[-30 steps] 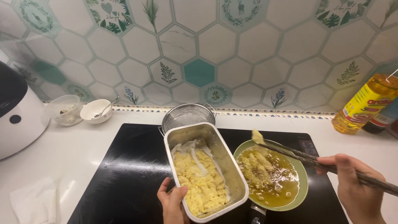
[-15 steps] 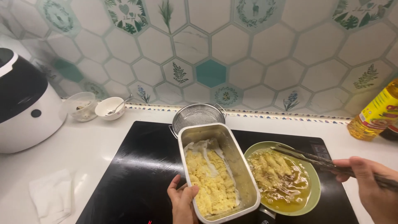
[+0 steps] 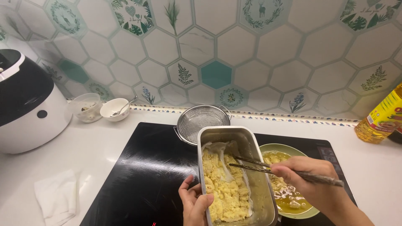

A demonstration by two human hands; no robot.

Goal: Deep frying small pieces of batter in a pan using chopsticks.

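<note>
Since the earlier frame, our right hand [image 3: 312, 182] has swung its chopsticks [image 3: 268, 167] left, away from the green bowl [image 3: 312, 211], so their tips are now reaching over the metal tray [image 3: 222, 136] of yellow crumbly food at lower centre. That hand is closing around the chopsticks, fingers curled tight. Our left hand [image 3: 194, 203], at the bottom of the frame, is gripping the tray's near left rim, thumb up. The tray is sitting on a black cooktop [image 3: 142, 175] set in the white tabletop [image 3: 88, 142]. A wire strainer [image 3: 201, 121] is lying just behind the tray, touching it.
</note>
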